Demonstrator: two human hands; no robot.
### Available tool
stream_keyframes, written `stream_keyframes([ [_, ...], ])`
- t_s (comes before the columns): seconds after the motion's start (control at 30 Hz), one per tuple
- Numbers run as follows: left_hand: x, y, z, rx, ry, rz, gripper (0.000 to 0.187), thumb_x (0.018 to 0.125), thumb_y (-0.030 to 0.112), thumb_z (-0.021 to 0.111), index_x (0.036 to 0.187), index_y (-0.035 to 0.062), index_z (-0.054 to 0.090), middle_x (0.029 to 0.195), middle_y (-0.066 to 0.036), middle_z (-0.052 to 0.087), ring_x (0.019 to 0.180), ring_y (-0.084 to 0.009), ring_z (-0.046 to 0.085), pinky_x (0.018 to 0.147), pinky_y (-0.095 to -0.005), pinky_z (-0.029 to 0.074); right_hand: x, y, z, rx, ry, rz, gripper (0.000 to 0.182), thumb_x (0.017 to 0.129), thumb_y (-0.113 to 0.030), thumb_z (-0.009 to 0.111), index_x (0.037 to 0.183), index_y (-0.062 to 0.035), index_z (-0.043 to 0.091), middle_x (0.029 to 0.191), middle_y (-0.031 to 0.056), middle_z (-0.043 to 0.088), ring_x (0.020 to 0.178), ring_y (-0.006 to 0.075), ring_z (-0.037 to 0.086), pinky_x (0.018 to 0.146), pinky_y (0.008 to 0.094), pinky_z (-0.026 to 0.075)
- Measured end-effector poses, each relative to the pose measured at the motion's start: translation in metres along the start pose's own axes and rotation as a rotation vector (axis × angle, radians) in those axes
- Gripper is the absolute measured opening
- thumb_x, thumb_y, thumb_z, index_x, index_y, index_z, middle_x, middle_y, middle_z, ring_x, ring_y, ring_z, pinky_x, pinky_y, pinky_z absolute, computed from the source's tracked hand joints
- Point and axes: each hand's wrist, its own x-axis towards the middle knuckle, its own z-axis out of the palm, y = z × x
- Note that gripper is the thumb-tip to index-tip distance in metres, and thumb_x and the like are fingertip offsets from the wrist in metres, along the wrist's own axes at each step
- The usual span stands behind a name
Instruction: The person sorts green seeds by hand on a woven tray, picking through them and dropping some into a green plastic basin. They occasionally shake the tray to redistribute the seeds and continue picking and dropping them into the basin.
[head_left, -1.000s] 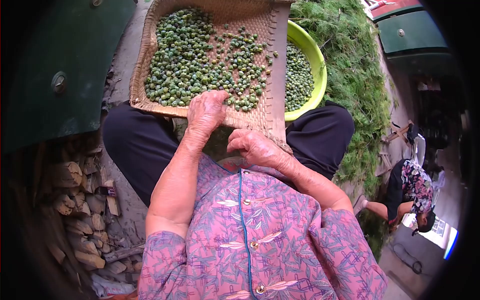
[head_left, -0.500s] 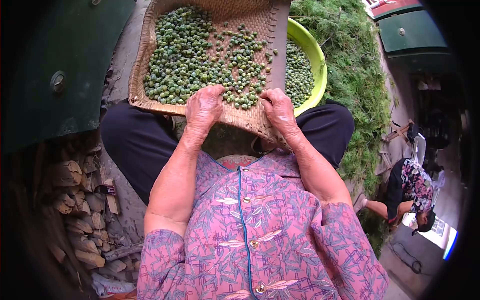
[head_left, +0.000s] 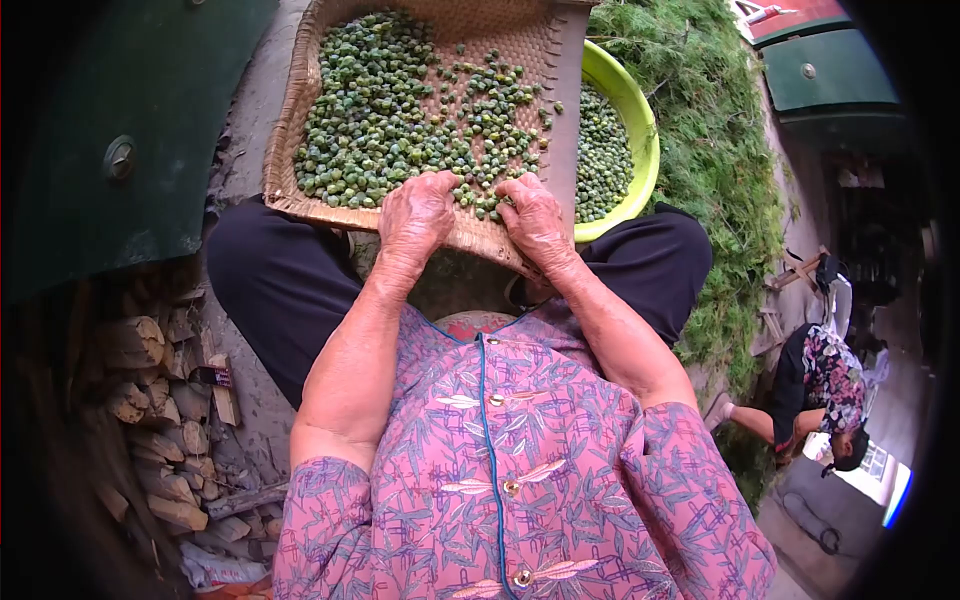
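Observation:
A woven tray [head_left: 460, 240], shaped like a winnowing basket, rests across my lap with many small round green fruits [head_left: 370, 120] spread in it. At its near edge my left hand [head_left: 417, 212] has its fingers curled over the fruits; whatever is between the fingertips is hidden. A little to the right, my right hand [head_left: 533, 220] bends its fingers inward, thumb and fingertips close together among the loose fruits. Beyond the tray's right side a yellow-green basin [head_left: 648, 150] holds more of the same fruits [head_left: 603, 150].
Cut green branches [head_left: 715, 170] lie in a heap on the right. Split firewood [head_left: 165, 420] is stacked at lower left, below a dark green panel [head_left: 110, 210]. Another person [head_left: 835, 390] in a floral top bends over at far right.
My right hand has moved left, nearer to my left hand, its fingers among the fruits. My left hand has shifted slightly right. The tray sits slightly further right in view.

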Motion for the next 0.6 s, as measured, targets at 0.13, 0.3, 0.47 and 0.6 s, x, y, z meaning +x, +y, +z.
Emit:
stream_keyframes([
  [0.13, -0.001, 0.000, 0.002, 0.002, 0.017, 0.035, 0.019, 0.084, 0.020, 0.055, 0.096, 0.0120, 0.066, 0.093, -0.012, 0.066, 0.087, -0.0317, 0.062, 0.077, -0.0418, 0.049, 0.003, 0.003, 0.008, -0.002, 0.035, 0.006, 0.010, 0.079, -0.007, 0.062, 0.088, -0.0061, 0.062, 0.082, 0.0123, 0.056, 0.078, 0.0314, 0.058, 0.069, 0.0385, 0.046],
  [0.3, 0.000, -0.001, 0.002, -0.027, 0.033, 0.069, 0.019, 0.084, 0.020, 0.056, 0.097, 0.0113, 0.066, 0.092, -0.011, 0.066, 0.087, -0.0316, 0.062, 0.077, -0.0419, 0.049, 0.009, -0.005, -0.002, 0.274, 0.069, 0.103, 0.007, 0.079, -0.009, 0.061, 0.084, -0.0052, 0.064, 0.082, 0.0140, 0.059, 0.080, 0.0311, 0.058, 0.070, 0.0396, 0.047],
  [0.47, 0.000, -0.002, 0.003, -0.069, 0.094, 0.024, 0.017, 0.084, 0.016, 0.056, 0.097, 0.0108, 0.066, 0.093, -0.011, 0.066, 0.088, -0.0315, 0.062, 0.076, -0.0408, 0.049, 0.003, 0.002, -0.015, 0.240, -0.112, 0.144, 0.008, 0.077, -0.005, 0.059, 0.083, -0.0064, 0.065, 0.082, 0.0129, 0.058, 0.082, 0.0309, 0.058, 0.074, 0.0406, 0.046],
  [0.6, 0.000, -0.002, 0.005, -0.068, 0.108, 0.014, 0.017, 0.084, 0.014, 0.056, 0.097, 0.0108, 0.066, 0.093, -0.011, 0.066, 0.088, -0.0313, 0.063, 0.076, -0.0403, 0.049, 0.006, -0.003, -0.007, -0.015, -0.073, -0.003, 0.008, 0.076, -0.007, 0.059, 0.082, -0.0086, 0.065, 0.083, 0.0113, 0.055, 0.088, 0.0301, 0.055, 0.076, 0.0409, 0.045],
])
